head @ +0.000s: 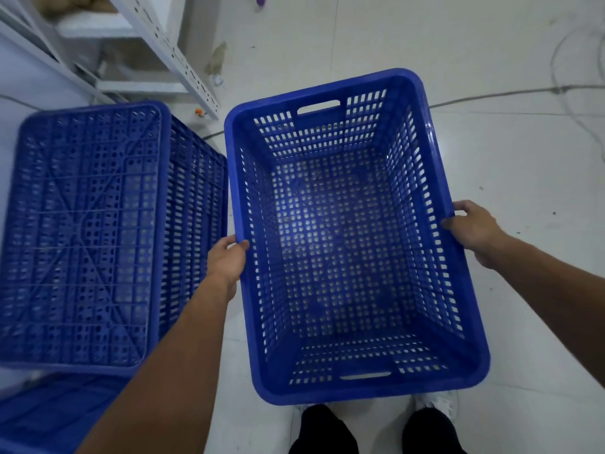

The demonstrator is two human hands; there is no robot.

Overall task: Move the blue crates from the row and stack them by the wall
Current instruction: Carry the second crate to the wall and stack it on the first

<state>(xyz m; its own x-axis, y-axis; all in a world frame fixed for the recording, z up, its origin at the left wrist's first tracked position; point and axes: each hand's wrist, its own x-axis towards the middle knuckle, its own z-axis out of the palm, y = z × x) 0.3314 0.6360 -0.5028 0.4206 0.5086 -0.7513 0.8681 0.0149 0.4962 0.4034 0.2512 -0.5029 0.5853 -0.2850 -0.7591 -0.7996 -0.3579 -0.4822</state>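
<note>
Blue crate (347,244) between both hands' grip.

Both hands grip an upright crate (347,231) by its long rims — left hand (227,258), right hand (471,229) — beside an upturned crate (85,237) on the left.

The open crate (353,231) is bright blue, its walls pierced with rows of small slots and its bottom dotted with round holes. At nine o'clock, the upturned crate (85,237) is the same blue, showing a grid of ribs crossed by diagonals. The floor (510,152) is off-white. At six o'clock, black trousers (327,434) and white shoes (438,404).
</note>
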